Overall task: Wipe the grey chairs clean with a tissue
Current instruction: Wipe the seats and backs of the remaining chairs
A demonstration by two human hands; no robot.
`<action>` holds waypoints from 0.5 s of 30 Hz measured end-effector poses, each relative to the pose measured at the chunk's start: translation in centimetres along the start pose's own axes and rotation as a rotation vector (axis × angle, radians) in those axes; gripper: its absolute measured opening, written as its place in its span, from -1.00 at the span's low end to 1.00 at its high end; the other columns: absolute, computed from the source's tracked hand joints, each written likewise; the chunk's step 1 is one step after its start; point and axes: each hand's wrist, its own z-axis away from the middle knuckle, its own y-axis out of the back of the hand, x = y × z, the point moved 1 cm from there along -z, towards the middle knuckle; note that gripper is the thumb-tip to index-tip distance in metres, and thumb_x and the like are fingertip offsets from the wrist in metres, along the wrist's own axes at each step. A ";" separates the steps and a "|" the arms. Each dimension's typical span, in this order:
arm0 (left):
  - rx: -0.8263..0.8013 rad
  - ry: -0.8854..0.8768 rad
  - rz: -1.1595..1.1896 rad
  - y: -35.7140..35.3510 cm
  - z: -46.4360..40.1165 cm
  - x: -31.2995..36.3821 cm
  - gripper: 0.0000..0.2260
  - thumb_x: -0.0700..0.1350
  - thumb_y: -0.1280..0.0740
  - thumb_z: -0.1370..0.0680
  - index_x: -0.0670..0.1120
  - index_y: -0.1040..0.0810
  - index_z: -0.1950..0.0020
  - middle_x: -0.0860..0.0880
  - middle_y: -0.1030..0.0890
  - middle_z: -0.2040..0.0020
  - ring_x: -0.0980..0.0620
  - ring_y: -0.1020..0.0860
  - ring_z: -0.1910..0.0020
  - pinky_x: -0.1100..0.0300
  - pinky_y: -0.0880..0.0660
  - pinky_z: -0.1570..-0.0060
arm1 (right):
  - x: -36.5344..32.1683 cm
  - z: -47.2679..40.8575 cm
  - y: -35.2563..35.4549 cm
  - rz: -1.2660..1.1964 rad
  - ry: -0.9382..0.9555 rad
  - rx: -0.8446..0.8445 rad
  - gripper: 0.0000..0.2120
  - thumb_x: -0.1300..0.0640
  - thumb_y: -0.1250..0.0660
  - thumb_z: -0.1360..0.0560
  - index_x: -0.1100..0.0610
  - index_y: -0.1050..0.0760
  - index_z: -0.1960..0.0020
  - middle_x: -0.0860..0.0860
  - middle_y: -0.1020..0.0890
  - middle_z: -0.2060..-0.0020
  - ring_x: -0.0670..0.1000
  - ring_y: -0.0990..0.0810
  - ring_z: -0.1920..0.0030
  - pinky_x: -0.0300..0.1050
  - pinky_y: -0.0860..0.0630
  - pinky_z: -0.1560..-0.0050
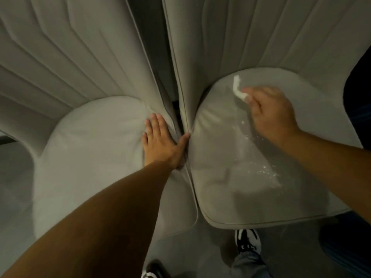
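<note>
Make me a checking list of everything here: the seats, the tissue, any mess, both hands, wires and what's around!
Surface: right grey chair seat shows a shiny streak; left grey chair seat looks plain.
Job's things: white tissue, crumpled, on the right seat.
Clutter: white crumbs scattered on the right seat.
Grippers: right hand pinches the tissue, blurred; left hand rests flat on the left seat's edge.
Cables: nothing seen.
Surroundings: black-and-white shoe on grey floor; dark object at right edge.

My left hand (160, 141) rests on the left chair (90, 147)'s right edge; my right hand (271, 113) holds the tissue (237, 89) on the right chair (230, 157)'s rear.
</note>
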 end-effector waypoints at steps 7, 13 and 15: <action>0.120 -0.121 -0.239 -0.3 2.3 -4.9 -0.28 0.48 0.25 -0.57 0.16 0.25 -0.63 -0.02 0.17 -0.67 -0.03 0.25 -0.62 -0.14 0.20 -0.58 | -5.3 -5.6 -6.5 0.110 0.098 -0.028 -0.71 0.22 -0.13 -0.60 0.13 -0.52 -0.24 0.18 -0.62 -0.03 0.23 -0.56 -0.05 -0.01 -0.44 -0.07; 0.195 -0.124 -0.212 -2.0 2.4 -6.0 -0.33 0.43 0.18 -0.60 0.18 0.20 -0.64 -0.02 0.10 -0.68 -0.06 0.18 -0.64 -0.17 0.17 -0.58 | -6.0 2.0 -9.1 0.076 0.239 -0.127 -0.72 0.17 -0.23 -0.54 0.14 -0.57 -0.21 0.16 -0.62 -0.11 0.20 -0.54 -0.15 0.06 -0.30 -0.36; 0.186 -0.128 -0.221 -2.0 2.6 -6.0 -0.32 0.44 0.19 -0.60 0.18 0.20 -0.64 -0.03 0.13 -0.67 -0.07 0.20 -0.64 -0.20 0.18 -0.57 | -6.1 4.3 -8.1 0.016 0.317 -0.180 -0.71 0.14 -0.30 -0.53 0.13 -0.59 -0.24 0.14 -0.61 -0.16 0.20 -0.53 -0.21 0.09 -0.34 -0.36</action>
